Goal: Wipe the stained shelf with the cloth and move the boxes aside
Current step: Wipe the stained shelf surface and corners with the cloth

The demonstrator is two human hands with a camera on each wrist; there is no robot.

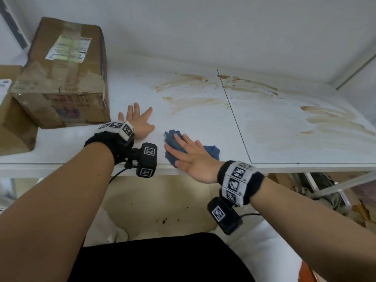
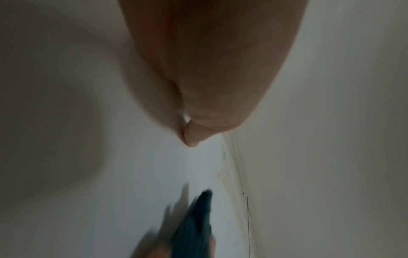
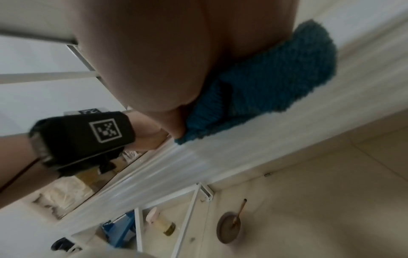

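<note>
Left hand (image 2: pixel 212 69) flat on white shelf (image 2: pixel 154 174), blurred blue cloth (image 2: pixel 194 227) nearby

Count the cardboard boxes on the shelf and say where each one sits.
2. A large taped cardboard box stands at the shelf's left, beside the left hand. A second box, cut off by the frame's left edge, sits against it. More may lie out of view.

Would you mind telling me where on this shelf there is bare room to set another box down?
The clean white strip between the left hand and the brown stains is bare. The stained right panel holds nothing. The left end is crowded by the cardboard box; the right hand presses the blue cloth near the front edge.
</note>
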